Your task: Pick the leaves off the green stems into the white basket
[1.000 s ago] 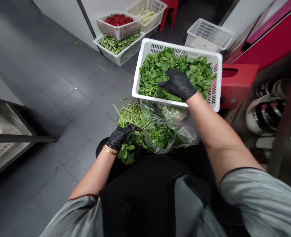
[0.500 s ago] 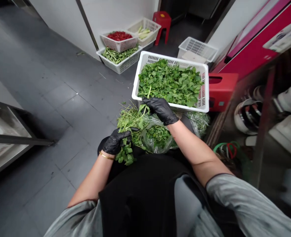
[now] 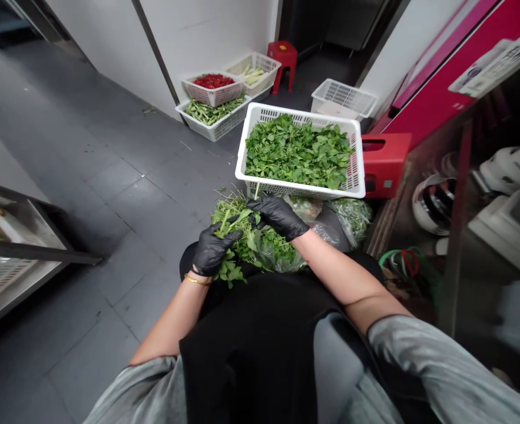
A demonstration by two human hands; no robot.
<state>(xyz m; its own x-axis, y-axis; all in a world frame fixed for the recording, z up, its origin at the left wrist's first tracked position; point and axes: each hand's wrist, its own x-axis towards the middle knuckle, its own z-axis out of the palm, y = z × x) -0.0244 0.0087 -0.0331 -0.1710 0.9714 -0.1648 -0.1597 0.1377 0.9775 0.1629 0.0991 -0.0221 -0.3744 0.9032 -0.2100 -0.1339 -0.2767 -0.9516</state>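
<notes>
I sit over a dark apron with both hands in black gloves. My left hand (image 3: 212,250) is closed round a bunch of leafy green stems (image 3: 229,272) on my lap. My right hand (image 3: 277,215) pinches a thin stem (image 3: 238,219) of that bunch just above the left hand. A clear plastic bag of greens (image 3: 281,252) lies under my right wrist. Beyond my hands a white plastic basket (image 3: 355,176) is full of picked green leaves (image 3: 298,154). A heap of bare stems (image 3: 229,203) lies on the floor below the basket's near left corner.
Against the far wall stand white baskets of red chillies (image 3: 214,88), green beans (image 3: 210,115) and pale stalks (image 3: 254,72). An empty white basket (image 3: 343,98), a red stool (image 3: 283,56) and a red crate (image 3: 384,164) stand to the right. A metal shelf (image 3: 21,253) is at left.
My right hand has left the basket of leaves and come back to the bunch, where it now pinches a stem. The left hand has kept hold of the bunch.
</notes>
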